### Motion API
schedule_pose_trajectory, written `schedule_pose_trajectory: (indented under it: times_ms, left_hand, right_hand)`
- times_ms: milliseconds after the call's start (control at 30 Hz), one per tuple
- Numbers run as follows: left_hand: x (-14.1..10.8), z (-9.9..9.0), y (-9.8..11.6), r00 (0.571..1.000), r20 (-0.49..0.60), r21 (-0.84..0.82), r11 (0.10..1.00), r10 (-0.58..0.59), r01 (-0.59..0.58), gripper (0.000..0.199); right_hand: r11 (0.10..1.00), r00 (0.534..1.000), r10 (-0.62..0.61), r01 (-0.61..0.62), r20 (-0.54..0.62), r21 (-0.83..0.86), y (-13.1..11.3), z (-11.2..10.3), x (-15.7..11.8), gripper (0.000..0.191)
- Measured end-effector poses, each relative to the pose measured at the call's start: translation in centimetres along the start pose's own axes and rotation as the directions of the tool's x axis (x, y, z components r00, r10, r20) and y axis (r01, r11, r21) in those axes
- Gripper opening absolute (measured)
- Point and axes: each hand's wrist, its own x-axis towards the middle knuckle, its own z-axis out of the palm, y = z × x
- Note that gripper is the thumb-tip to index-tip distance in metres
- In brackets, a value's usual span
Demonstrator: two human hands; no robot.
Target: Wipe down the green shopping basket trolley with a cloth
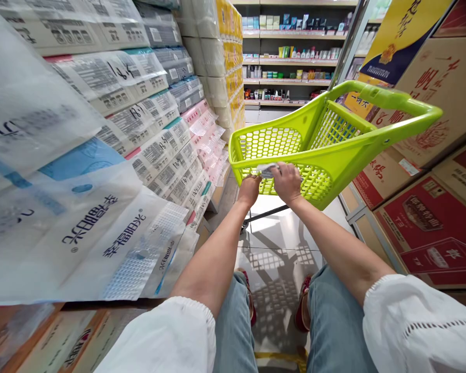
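Observation:
A bright green plastic shopping cart (349,155) stands turned sideways in front of me, its basket wall full of holes. Against the near side of that basket, my right hand (287,181) is closed on a crumpled grey cloth (267,170). My left hand (250,189) is curled just left of it, with its fingers at the cloth's left end. The fingertips of both hands are partly hidden. Below the basket, a dark metal bar (270,213) of the cart's frame shows.
Stacked tissue packs (140,119) with handwritten prices rise on my left. On the right are red cartons (431,233) and brown cartons (427,77). Shelves of bottles and boxes (295,62) stand at the aisle's end, beyond the tiled floor (272,248).

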Motion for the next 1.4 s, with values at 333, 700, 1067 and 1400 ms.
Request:
schedule_pose_trajectory:
  times_ms: [333,700,1067,1400]
  left_hand:
    - [-0.3,-0.1,-0.4,0.999,0.020,-0.024,0.999,0.044,-0.044,0.034]
    - [-2.5,-0.7,-2.3,0.999,-0.009,0.014,0.999,-0.043,0.043,0.034]
    - [-1.2,-0.1,-2.4,0.997,0.018,-0.046,0.996,-0.074,0.075,0.032]
    - [-1.3,-0.3,-2.5,0.997,0.022,-0.092,0.993,-0.074,0.076,0.034]
  right_hand:
    - [0.999,0.985,-0.032,0.031,0.169,0.007,-0.7,2.1,-3.3,0.034]
    - [0.997,0.986,-0.044,0.033,0.159,0.068,-1.4,0.8,-2.3,0.037]
    - [0.998,0.983,-0.049,0.040,0.177,0.054,-3.3,2.6,-1.5,0.036]
    - [0.988,0.950,-0.148,0.133,0.277,0.073,-2.7,2.3,-3.2,0.035]
